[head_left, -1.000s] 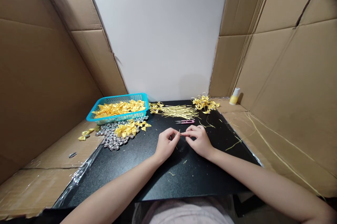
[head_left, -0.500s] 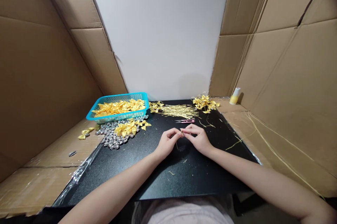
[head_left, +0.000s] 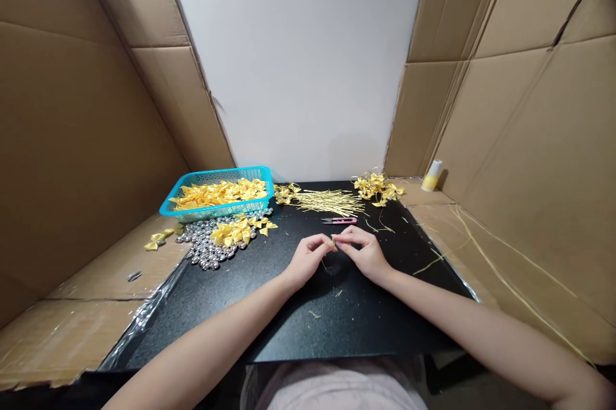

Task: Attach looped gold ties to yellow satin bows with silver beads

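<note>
My left hand (head_left: 308, 259) and my right hand (head_left: 364, 256) meet over the middle of the black table, fingertips nearly touching. Both are closed in a pinch on a thin yellow cord (head_left: 324, 264), whose end dangles below the left fingers. The fingers mostly hide the part between them, so I cannot tell if anything else is held there. Just beyond the hands lie pink thread snips (head_left: 339, 221). Farther back is a spread of cut yellow cords (head_left: 330, 202). To the left, yellow ribbon bows (head_left: 235, 231) rest on a heap of shiny silver beads (head_left: 205, 254).
A blue basket (head_left: 166, 208) full of yellow bows stands at the back left. Bows with cords (head_left: 376, 188) are piled at the back right, near a thread spool (head_left: 432, 176). Cardboard walls (head_left: 539, 121) enclose both sides. Cord scraps lie on the black table (head_left: 327, 339).
The camera view has shifted slightly. Both hands keep the same pinch in nearly the same place, with only small finger movement.
</note>
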The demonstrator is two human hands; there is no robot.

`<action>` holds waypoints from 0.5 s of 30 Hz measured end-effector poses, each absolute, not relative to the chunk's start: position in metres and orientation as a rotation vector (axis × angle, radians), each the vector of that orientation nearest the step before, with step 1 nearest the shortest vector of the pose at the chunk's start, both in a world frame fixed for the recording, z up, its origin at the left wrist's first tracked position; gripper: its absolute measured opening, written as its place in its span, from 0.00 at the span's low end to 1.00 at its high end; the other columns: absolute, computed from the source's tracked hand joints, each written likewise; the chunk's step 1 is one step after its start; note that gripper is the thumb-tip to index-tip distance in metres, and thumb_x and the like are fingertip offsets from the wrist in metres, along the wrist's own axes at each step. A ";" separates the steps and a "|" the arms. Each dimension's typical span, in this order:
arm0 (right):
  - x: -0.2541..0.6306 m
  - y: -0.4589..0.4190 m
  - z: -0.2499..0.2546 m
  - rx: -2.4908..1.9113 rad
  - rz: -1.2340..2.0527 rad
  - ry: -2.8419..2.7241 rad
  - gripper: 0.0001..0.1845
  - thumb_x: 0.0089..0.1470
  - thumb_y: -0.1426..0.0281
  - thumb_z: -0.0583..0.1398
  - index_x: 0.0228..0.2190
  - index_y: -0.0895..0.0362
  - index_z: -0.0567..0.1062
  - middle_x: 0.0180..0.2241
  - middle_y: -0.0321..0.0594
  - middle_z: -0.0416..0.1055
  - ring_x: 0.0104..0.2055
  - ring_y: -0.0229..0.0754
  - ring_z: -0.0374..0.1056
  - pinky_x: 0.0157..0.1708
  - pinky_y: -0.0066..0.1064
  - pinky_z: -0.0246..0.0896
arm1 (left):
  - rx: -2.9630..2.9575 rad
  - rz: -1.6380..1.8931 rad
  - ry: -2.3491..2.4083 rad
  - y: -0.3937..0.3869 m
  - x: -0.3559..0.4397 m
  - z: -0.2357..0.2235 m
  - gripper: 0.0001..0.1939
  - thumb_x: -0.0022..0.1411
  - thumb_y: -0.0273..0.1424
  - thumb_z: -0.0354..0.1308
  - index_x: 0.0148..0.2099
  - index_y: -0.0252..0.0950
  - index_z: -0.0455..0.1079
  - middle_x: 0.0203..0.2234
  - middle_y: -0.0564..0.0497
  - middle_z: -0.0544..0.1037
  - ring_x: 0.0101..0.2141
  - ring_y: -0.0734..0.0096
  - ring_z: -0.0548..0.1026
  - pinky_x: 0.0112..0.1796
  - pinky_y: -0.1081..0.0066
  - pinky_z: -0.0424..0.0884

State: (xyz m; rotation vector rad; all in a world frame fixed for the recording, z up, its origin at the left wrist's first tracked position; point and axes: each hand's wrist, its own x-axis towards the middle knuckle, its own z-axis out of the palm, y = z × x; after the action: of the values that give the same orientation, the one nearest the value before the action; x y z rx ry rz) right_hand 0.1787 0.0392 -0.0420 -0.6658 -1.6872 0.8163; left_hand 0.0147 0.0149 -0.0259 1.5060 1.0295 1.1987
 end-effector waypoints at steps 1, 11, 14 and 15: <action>0.179 0.039 -0.042 -0.666 0.817 -1.688 0.07 0.52 0.67 0.64 0.34 0.51 0.83 0.27 0.38 0.73 0.30 0.39 0.67 0.31 0.32 0.64 | 1.510 1.195 1.022 0.015 0.014 -0.026 0.11 0.54 0.35 0.57 0.25 0.34 0.72 0.22 0.53 0.73 0.26 0.72 0.66 0.31 0.73 0.61; 0.180 0.037 -0.039 -0.678 0.839 -1.687 0.06 0.50 0.68 0.65 0.31 0.52 0.83 0.26 0.37 0.72 0.29 0.38 0.65 0.29 0.31 0.62 | 1.580 1.158 0.919 0.017 0.013 -0.028 0.11 0.55 0.34 0.58 0.25 0.33 0.72 0.22 0.53 0.72 0.28 0.72 0.67 0.34 0.73 0.62; 0.181 0.037 -0.039 -0.660 0.849 -1.711 0.06 0.49 0.65 0.66 0.30 0.52 0.83 0.26 0.37 0.71 0.28 0.38 0.65 0.30 0.31 0.63 | 1.594 1.131 0.880 0.016 0.011 -0.027 0.11 0.55 0.33 0.58 0.24 0.33 0.71 0.22 0.53 0.72 0.29 0.71 0.68 0.35 0.73 0.62; 0.182 0.036 -0.038 -0.655 0.856 -1.724 0.06 0.50 0.65 0.66 0.30 0.52 0.83 0.26 0.37 0.71 0.28 0.38 0.65 0.30 0.31 0.63 | 1.599 1.116 0.866 0.016 0.010 -0.026 0.11 0.55 0.33 0.58 0.23 0.33 0.71 0.22 0.53 0.72 0.29 0.72 0.68 0.35 0.73 0.62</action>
State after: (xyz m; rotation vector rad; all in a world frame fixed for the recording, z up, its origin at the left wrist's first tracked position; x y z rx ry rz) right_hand 0.1818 0.0364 -0.0380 -0.6549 -1.7240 0.8558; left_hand 0.0104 0.0157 -0.0264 1.5986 0.8661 1.1156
